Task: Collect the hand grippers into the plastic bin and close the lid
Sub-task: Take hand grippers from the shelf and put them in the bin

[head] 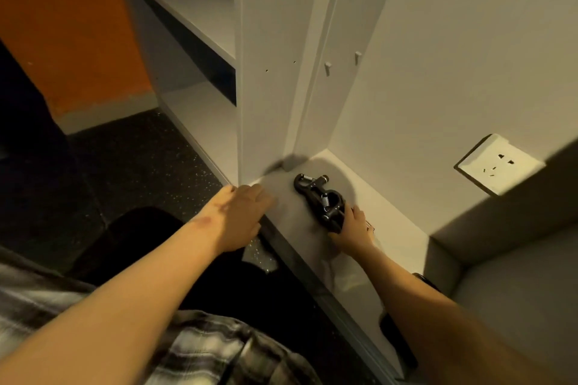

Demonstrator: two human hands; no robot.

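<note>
Seen from the head camera, a person is crouching at the foot of a white cabinet, both bare arms reaching down to its lowest shelf [391,206]. The right hand [353,228] is closing its fingers around the near end of the black hand grippers [319,197], which are lying on the shelf with their metal springs showing and their far end pointing toward the cabinet's upright panel [266,87]; whether this is one piece or two is hard to tell. The left hand [242,212] is resting on the shelf's front edge just beside that panel, fingers relaxed and laid flat, holding nothing, apart from the grippers. A white wall socket [497,164] is sitting on the wall to the right, above a grey block [516,291] in the corner. Dark speckled floor [125,166] is stretching off to the left toward an orange wall [72,25], and a plaid shirt [203,347] is filling the bottom of the view
</note>
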